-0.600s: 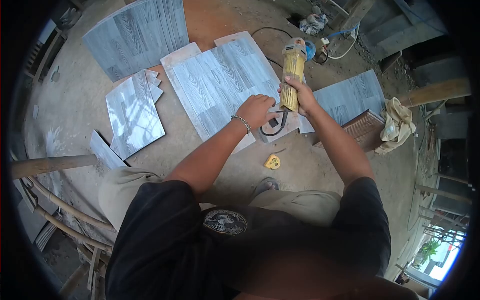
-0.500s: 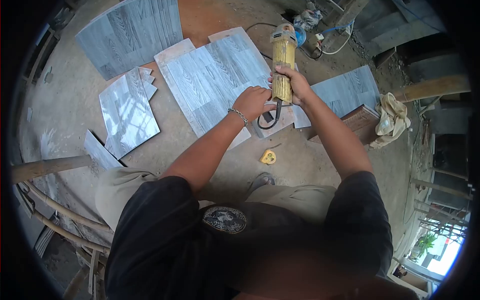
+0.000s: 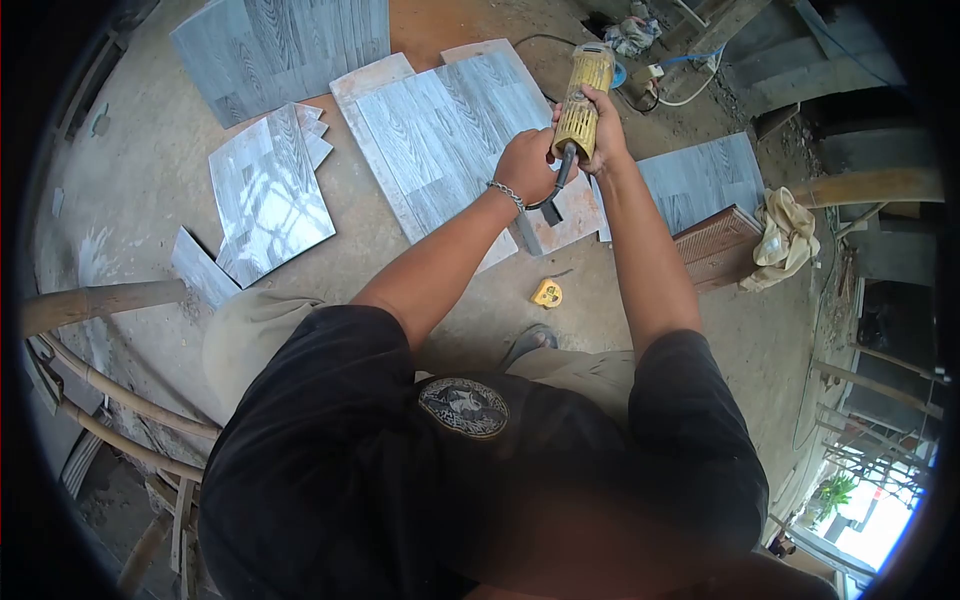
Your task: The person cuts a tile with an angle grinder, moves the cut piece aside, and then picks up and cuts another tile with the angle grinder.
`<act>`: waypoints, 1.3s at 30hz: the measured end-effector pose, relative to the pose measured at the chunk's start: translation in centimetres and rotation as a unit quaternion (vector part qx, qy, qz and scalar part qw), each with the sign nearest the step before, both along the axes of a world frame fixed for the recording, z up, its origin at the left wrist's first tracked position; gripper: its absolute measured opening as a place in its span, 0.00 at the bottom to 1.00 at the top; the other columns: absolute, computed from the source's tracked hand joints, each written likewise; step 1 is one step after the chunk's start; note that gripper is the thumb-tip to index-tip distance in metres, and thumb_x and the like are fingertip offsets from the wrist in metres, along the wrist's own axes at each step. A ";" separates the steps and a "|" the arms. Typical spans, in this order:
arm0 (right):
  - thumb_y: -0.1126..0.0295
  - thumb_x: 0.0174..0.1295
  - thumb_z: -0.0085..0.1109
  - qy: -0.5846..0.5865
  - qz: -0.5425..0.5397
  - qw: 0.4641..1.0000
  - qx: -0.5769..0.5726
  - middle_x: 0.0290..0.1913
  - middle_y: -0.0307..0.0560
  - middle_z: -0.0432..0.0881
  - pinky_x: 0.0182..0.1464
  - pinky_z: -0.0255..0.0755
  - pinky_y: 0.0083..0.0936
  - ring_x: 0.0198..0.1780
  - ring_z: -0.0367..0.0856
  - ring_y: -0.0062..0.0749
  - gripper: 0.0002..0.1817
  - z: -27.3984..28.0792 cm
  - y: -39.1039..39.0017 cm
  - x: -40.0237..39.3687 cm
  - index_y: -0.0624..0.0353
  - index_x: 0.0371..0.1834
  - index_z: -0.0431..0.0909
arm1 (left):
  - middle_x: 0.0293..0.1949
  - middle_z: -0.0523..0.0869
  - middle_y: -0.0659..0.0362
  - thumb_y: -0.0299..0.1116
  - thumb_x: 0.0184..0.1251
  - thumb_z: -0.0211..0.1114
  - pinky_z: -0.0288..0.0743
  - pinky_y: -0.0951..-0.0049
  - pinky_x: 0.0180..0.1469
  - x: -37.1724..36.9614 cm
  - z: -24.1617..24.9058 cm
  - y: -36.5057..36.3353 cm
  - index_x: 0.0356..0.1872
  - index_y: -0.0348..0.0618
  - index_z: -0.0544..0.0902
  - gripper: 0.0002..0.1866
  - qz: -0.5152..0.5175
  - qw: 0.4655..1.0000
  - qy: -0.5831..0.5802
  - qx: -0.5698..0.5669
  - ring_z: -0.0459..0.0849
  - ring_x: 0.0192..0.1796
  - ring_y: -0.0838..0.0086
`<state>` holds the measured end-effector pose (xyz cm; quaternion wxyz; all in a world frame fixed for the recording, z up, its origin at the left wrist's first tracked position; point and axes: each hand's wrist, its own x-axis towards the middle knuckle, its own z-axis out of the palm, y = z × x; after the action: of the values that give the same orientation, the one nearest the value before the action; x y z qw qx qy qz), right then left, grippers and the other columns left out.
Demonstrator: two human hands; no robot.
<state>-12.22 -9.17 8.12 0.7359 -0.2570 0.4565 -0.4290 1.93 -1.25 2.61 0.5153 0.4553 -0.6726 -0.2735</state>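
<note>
A worn yellow angle grinder (image 3: 580,110) is held out over the floor, its head pointing away from me and its cord end toward me. My right hand (image 3: 607,130) is wrapped round the right side of its body. My left hand (image 3: 526,166), with a chain bracelet on the wrist, is curled against the left side of the rear end; some of its fingers are hidden. A dark power cord (image 3: 566,170) leaves the back of the grinder and bends under my left hand. Beyond the hands lie grey wood-pattern tiles (image 3: 430,130).
A yellow tape measure (image 3: 547,293) lies on the concrete floor near my foot. More tiles (image 3: 270,205) lie at left, with a stack (image 3: 290,50) behind. At right are another tile (image 3: 700,180), a brown ribbed tile (image 3: 718,250) and a cloth (image 3: 785,240). Bamboo poles (image 3: 110,298) stick in from the left.
The grinder has tilted and shifted slightly right in view. My left hand has moved in against its rear end, and the cord hangs differently. The view has shifted a little.
</note>
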 end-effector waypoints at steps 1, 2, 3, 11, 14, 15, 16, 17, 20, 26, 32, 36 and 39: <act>0.48 0.67 0.61 0.002 -0.003 1.000 -0.002 0.33 0.53 0.84 0.36 0.86 0.38 0.31 0.86 0.41 0.27 0.1 0.1 -0.3 0.68 0.44 0.77 | 0.28 0.83 0.49 0.48 0.57 0.78 0.77 0.55 0.42 -0.2 -0.2 0.0 0.33 0.39 0.79 0.23 -0.003 1.000 0.002 -0.002 0.83 0.35 0.53; 0.48 0.68 0.61 0.055 0.011 0.998 -0.011 0.34 0.52 0.84 0.36 0.86 0.37 0.31 0.87 0.40 0.27 0.2 0.2 -0.6 0.68 0.44 0.78 | 0.28 0.83 0.49 0.48 0.58 0.78 0.77 0.55 0.41 -0.1 -0.5 0.1 0.33 0.39 0.79 0.22 -0.031 0.999 -0.032 0.000 0.83 0.34 0.53; 0.48 0.68 0.61 0.107 0.023 0.994 -0.017 0.34 0.52 0.85 0.35 0.86 0.36 0.31 0.87 0.39 0.27 -0.2 0.4 -1.0 0.68 0.44 0.79 | 0.28 0.83 0.50 0.48 0.58 0.78 0.77 0.56 0.41 0.1 -0.8 0.4 0.32 0.40 0.79 0.21 -0.061 0.996 -0.066 0.004 0.83 0.34 0.54; 0.54 0.53 0.76 0.482 -0.001 0.876 -0.036 0.31 0.50 0.86 0.29 0.80 0.34 0.26 0.85 0.35 0.25 1.4 0.2 -10.3 0.69 0.38 0.84 | 0.31 0.87 0.55 0.42 0.71 0.66 0.74 0.57 0.49 4.2 -14.8 4.6 0.33 0.46 0.82 0.11 0.002 0.959 -0.260 0.114 0.84 0.40 0.58; 0.53 0.50 0.78 0.532 0.045 0.844 -0.053 0.31 0.49 0.86 0.30 0.78 0.33 0.26 0.84 0.33 0.26 2.4 0.3 -15.6 0.69 0.35 0.85 | 0.40 0.89 0.56 0.40 0.70 0.65 0.72 0.57 0.55 1.2 -14.4 3.1 0.35 0.46 0.84 0.09 -0.002 0.972 -0.229 0.059 0.84 0.49 0.60; 0.53 0.50 0.78 0.534 0.042 0.843 -0.054 0.31 0.49 0.86 0.30 0.78 0.33 0.26 0.84 0.33 0.26 2.5 0.2 -16.6 0.69 0.35 0.85 | 0.40 0.89 0.56 0.40 0.70 0.65 0.72 0.57 0.55 -0.7 -14.0 1.8 0.35 0.46 0.84 0.09 -0.002 0.972 -0.226 0.056 0.84 0.49 0.60; 0.54 0.53 0.76 0.546 0.048 0.834 -0.061 0.28 0.46 0.85 0.29 0.78 0.32 0.26 0.84 0.32 0.24 2.4 0.3 -17.4 0.67 0.35 0.85 | 0.42 0.89 0.57 0.38 0.70 0.65 0.72 0.57 0.56 -3.0 -13.7 0.1 0.36 0.48 0.84 0.07 -0.069 0.971 -0.228 0.004 0.83 0.50 0.61; 0.55 0.55 0.75 0.558 0.052 0.826 -0.067 0.26 0.44 0.84 0.29 0.77 0.30 0.25 0.83 0.31 0.22 2.2 0.7 -18.2 0.66 0.34 0.84 | 0.45 0.88 0.59 0.36 0.70 0.64 0.71 0.57 0.56 -4.9 -13.7 -0.9 0.36 0.49 0.85 0.05 -0.138 0.963 -0.228 -0.050 0.82 0.52 0.61; 0.55 0.54 0.76 0.576 0.060 0.814 -0.051 0.26 0.45 0.85 0.30 0.77 0.31 0.25 0.84 0.31 0.22 1.1 0.2 -19.3 0.66 0.35 0.84 | 0.52 0.86 0.63 0.34 0.68 0.65 0.70 0.60 0.58 -8.0 -16.7 -2.2 0.42 0.49 0.88 0.07 -0.129 0.908 -0.398 0.003 0.79 0.60 0.66; 0.51 0.50 0.77 0.605 0.050 0.785 -0.125 0.33 0.48 0.87 0.37 0.78 0.31 0.31 0.85 0.32 0.29 0.8 1.0 -19.4 0.69 0.40 0.85 | 0.54 0.88 0.63 0.35 0.66 0.66 0.72 0.60 0.61 -6.4 -14.2 -2.1 0.40 0.54 0.93 0.08 -0.252 0.812 -0.518 -0.095 0.79 0.66 0.68; 0.47 0.47 0.76 0.612 0.053 0.784 -0.091 0.34 0.53 0.88 0.40 0.79 0.34 0.34 0.86 0.37 0.34 -1.6 -2.4 -20.6 0.73 0.40 0.86 | 0.36 0.93 0.52 0.45 0.62 0.69 0.83 0.56 0.49 -5.1 -12.2 2.9 0.33 0.50 0.92 0.12 -0.317 0.823 -0.451 0.136 0.91 0.42 0.54; 0.48 0.51 0.75 0.569 0.059 0.818 -0.067 0.33 0.49 0.88 0.38 0.78 0.33 0.33 0.86 0.33 0.31 -1.9 -1.9 -19.1 0.71 0.41 0.86 | 0.33 0.90 0.48 0.43 0.68 0.65 0.81 0.53 0.45 1.3 -11.2 -0.7 0.31 0.42 0.89 0.15 -0.109 0.929 -0.325 0.138 0.88 0.39 0.49; 0.45 0.46 0.76 0.590 0.091 0.795 -0.112 0.38 0.59 0.89 0.44 0.80 0.35 0.37 0.88 0.39 0.41 -1.0 -2.6 -16.1 0.77 0.49 0.83 | 0.35 0.91 0.48 0.41 0.70 0.66 0.81 0.59 0.44 8.1 -14.0 -3.0 0.37 0.38 0.90 0.14 0.156 0.957 -0.130 0.207 0.89 0.36 0.57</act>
<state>-28.29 -11.77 7.10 0.3258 -0.5816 0.7249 -0.1733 10.03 -4.29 -11.37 0.3543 0.6829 -0.5828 -0.2617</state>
